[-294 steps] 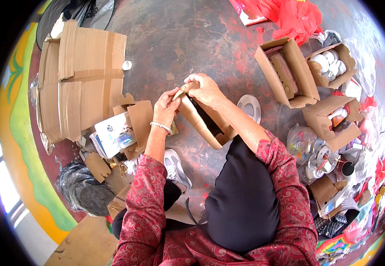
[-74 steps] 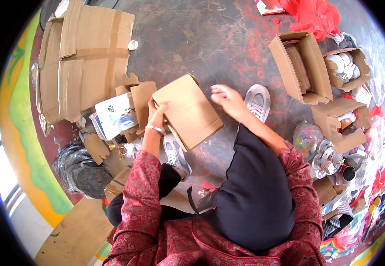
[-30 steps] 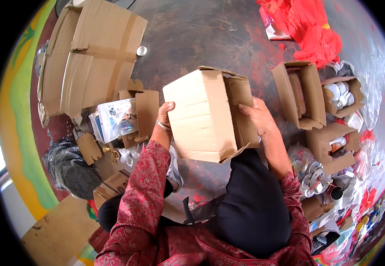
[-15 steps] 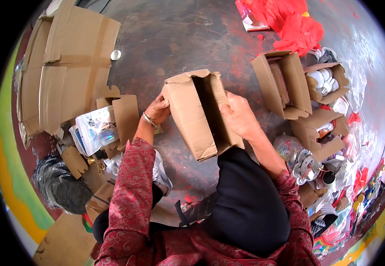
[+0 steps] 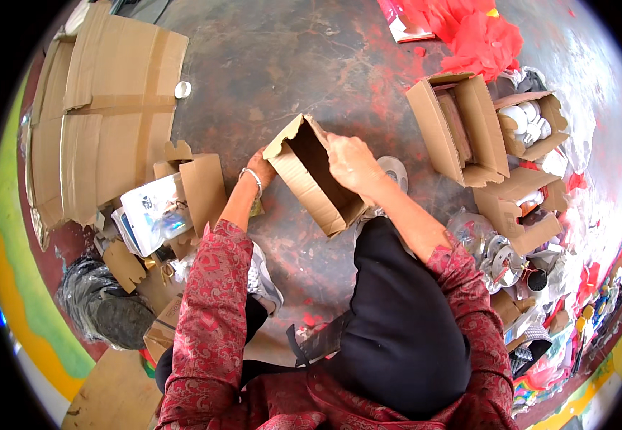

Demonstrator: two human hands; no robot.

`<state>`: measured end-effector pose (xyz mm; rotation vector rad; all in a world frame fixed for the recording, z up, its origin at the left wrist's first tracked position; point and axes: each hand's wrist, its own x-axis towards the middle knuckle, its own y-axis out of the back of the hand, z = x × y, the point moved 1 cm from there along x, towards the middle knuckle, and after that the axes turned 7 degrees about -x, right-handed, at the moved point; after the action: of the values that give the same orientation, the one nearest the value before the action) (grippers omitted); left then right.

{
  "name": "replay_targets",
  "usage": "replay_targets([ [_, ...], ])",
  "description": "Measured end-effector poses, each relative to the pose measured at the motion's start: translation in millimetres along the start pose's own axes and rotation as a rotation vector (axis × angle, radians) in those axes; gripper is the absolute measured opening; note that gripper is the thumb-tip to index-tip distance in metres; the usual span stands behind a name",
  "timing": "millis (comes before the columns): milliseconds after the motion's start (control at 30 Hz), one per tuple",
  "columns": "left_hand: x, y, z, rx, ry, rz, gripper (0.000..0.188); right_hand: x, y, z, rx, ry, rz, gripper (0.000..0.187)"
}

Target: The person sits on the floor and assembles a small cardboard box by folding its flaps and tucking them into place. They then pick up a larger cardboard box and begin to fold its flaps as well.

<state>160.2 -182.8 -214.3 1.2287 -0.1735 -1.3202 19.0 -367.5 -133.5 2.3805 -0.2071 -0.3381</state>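
Observation:
A narrow brown cardboard box (image 5: 300, 185) is held up in front of me, its open side facing me and its top edge ragged. My left hand (image 5: 259, 169) grips its left side near the upper corner, with most of the fingers hidden behind the cardboard. On the opposite side, my right hand (image 5: 350, 163) is closed on the upper right wall, fingers bent over the edge. The inside of the box is dark, and nothing shows in it.
Tall folded cardboard (image 5: 121, 100) stands at the left, above a box with a clear plastic container (image 5: 157, 215). At right are an open carton (image 5: 461, 129), a box of white bulbs (image 5: 526, 123) and plastic-wrapped clutter. Red tissue paper (image 5: 483, 46) lies at the far right.
The box has turned and tilted, showing more of its inside. My right hand has moved left and up along its wall. My right shoe now shows behind the right forearm.

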Motion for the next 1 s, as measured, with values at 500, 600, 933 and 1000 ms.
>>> replay_targets([
  [500, -52, 19, 104, -1.168, 0.504, 0.809, 0.102, 1, -4, -1, 0.052, -0.041, -0.038, 0.016],
  [600, -34, 3, 125, -0.581, 0.535, 0.875, 0.122, -1, -8, -5, 0.127, -0.077, -0.024, 0.017],
  [933, -76, 7, 93, -1.841, 0.203, 0.628, 0.106, 7, -5, 29, 0.286, -0.067, -0.138, 0.030],
  [1000, -85, -9, 75, -1.716, 0.264, 0.793, 0.092, 9, -16, 37, 0.292, -0.087, -0.100, 0.031],
])
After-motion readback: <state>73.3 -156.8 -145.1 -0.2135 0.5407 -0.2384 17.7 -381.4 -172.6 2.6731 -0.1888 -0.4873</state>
